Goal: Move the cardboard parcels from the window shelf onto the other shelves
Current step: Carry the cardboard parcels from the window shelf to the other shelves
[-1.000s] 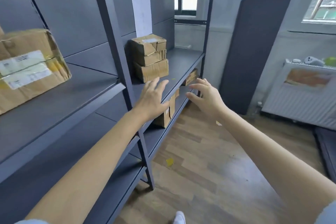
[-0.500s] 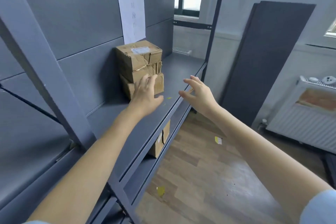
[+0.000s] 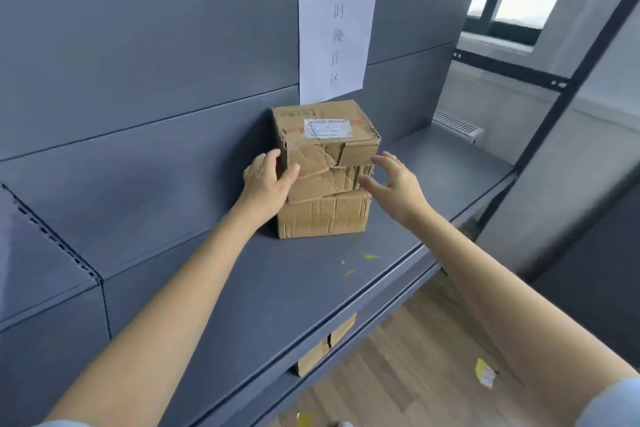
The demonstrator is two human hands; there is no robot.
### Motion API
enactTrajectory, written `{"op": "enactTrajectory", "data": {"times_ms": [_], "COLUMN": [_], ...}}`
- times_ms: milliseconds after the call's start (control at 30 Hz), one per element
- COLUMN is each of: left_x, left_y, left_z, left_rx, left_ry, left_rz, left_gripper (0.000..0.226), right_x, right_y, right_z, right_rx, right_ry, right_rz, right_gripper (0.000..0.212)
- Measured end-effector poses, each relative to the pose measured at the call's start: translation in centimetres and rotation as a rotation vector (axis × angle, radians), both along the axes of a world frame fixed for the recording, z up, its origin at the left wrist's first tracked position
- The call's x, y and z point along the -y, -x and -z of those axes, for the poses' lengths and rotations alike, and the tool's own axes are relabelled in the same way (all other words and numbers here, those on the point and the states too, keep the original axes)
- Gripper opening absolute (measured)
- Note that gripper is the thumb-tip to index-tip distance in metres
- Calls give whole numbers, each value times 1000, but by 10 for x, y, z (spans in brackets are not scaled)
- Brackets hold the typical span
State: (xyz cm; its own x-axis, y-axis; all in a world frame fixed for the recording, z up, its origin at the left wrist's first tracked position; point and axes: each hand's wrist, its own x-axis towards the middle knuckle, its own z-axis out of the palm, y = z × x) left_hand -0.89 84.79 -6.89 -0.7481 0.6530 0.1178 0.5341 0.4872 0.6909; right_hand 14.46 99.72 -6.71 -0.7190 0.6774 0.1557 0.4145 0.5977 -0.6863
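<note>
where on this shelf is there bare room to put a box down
The shelf is bare to the right of the stacked boxes, toward the window, and in front of them up to the edge, save small yellow scraps. Left of the boxes is bare too. It is crowded only around the boxes, with the left hand and right hand.

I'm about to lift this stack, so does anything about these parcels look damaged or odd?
Yes. The top parcel has a crumpled, torn front face, and the one under it looks crushed too. The bottom parcel looks straighter. Yellow scraps lie on the shelf in front. Your left hand grips the stack's left corner; the right hand is open beside it.
</note>
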Motion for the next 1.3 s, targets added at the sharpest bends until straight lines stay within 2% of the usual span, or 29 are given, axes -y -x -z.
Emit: {"op": "enactTrajectory", "data": {"times_ms": [200, 400, 433, 533, 667, 733, 800, 833, 933, 1133, 1167, 1233, 1267, 1300], "left_x": [-40, -75, -80, -92, -91, -81, -69, -62, -37, 37, 49, 74, 86, 98], "left_y": [47, 66, 67, 67, 61, 55, 49, 44, 27, -7, -13, -27, -34, -42], "left_z": [0, 9, 11, 16, 23, 26, 26, 24, 16, 4, 3, 8, 13, 20], "left_rx": [-14, 136, 190, 408, 559, 583, 590, 581, 557, 489, 471, 463, 479, 502], "left_ry": [62, 122, 120, 47, -115, -182, -250, -282, -362, -506, -505, -479, -457, -434], "left_rz": [-189, -265, -275, -304, -315, -298, -292, -294, -297, -315, -303, -269, -265, -268], "left_gripper": [58, 66, 69, 68, 43, 29, 20, 19, 25, 35, 39, 47, 48, 49], "right_x": [-82, -125, -128, -133, -132, -126, -116, -108, -81, -14, -1, 26, 39, 53], "right_y": [52, 91, 96, 107, 103, 94, 84, 79, 64, 34, 30, 20, 16, 11], "right_z": [6, 22, 24, 29, 38, 39, 38, 35, 26, 16, 18, 25, 31, 37], "right_rx": [-58, -63, -58, -66, -150, -215, -273, -295, -354, -386, -381, -368, -357, -342], "right_ry": [57, 292, 328, 500, 660, 716, 747, 754, 779, 797, 817, 829, 829, 824], "right_rz": [5, 62, 75, 95, 79, 44, -1, -11, -20, -76, -82, -72, -58, -46], "right_gripper": [64, 81, 77, 48, 22, 7, 4, 8, 40, 68, 62, 32, 25, 26]}}
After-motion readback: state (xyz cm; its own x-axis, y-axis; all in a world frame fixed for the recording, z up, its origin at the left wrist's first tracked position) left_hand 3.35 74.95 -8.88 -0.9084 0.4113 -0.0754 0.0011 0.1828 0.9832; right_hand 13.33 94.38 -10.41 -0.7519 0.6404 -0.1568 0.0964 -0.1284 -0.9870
